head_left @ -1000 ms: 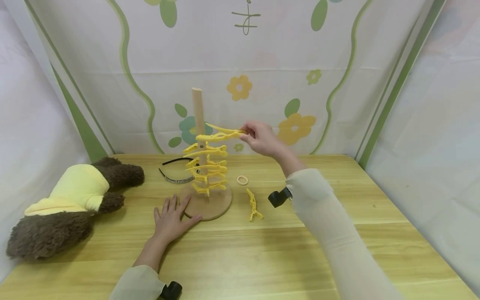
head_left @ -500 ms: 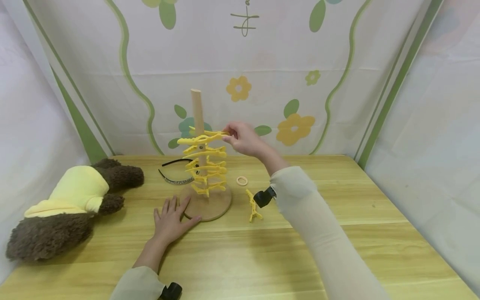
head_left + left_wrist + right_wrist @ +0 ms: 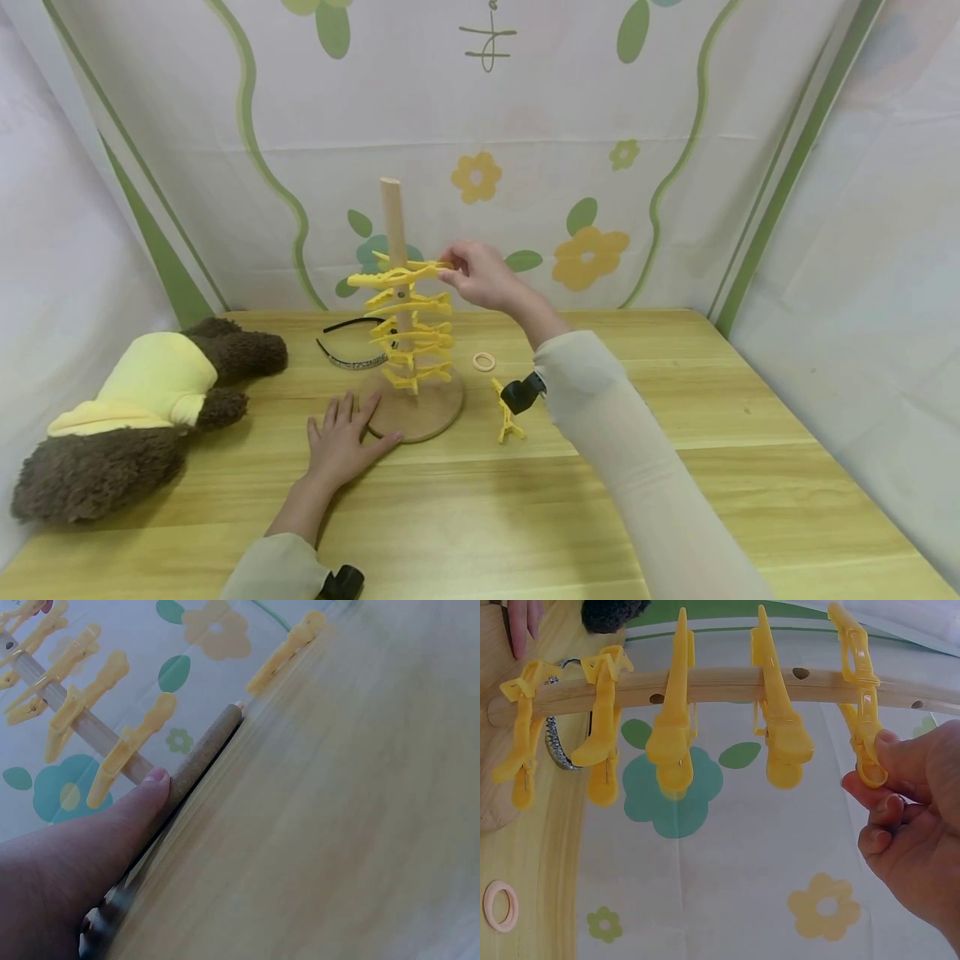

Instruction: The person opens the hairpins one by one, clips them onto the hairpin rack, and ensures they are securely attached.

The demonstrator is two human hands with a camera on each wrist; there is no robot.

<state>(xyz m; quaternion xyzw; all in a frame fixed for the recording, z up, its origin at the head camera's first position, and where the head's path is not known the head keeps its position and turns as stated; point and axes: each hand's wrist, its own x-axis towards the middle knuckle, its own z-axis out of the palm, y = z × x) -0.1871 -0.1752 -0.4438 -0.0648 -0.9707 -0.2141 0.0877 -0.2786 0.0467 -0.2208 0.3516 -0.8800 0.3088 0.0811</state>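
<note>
A wooden stand has a round base (image 3: 431, 408) and an upright pole (image 3: 392, 218) that carries several yellow hair clips (image 3: 412, 333). My right hand (image 3: 459, 268) pinches the tail of the topmost yellow clip (image 3: 390, 275), whose jaws straddle the pole. In the right wrist view, thumb and fingers of the right hand (image 3: 881, 780) squeeze the end of that clip (image 3: 857, 690) on the pole (image 3: 727, 681). My left hand (image 3: 341, 440) lies flat on the table, its thumb (image 3: 146, 796) against the base rim (image 3: 206, 750).
One loose yellow clip (image 3: 507, 414) and a small pale ring (image 3: 484, 361) lie right of the base. A black headband (image 3: 351, 343) lies behind the stand. A brown plush toy in yellow (image 3: 127, 408) lies at the table's left. Cloth walls close in three sides.
My right hand moved left with the yellow clip, from beside the pole until its jaws are round the pole above the other clips. The left hand stayed put.
</note>
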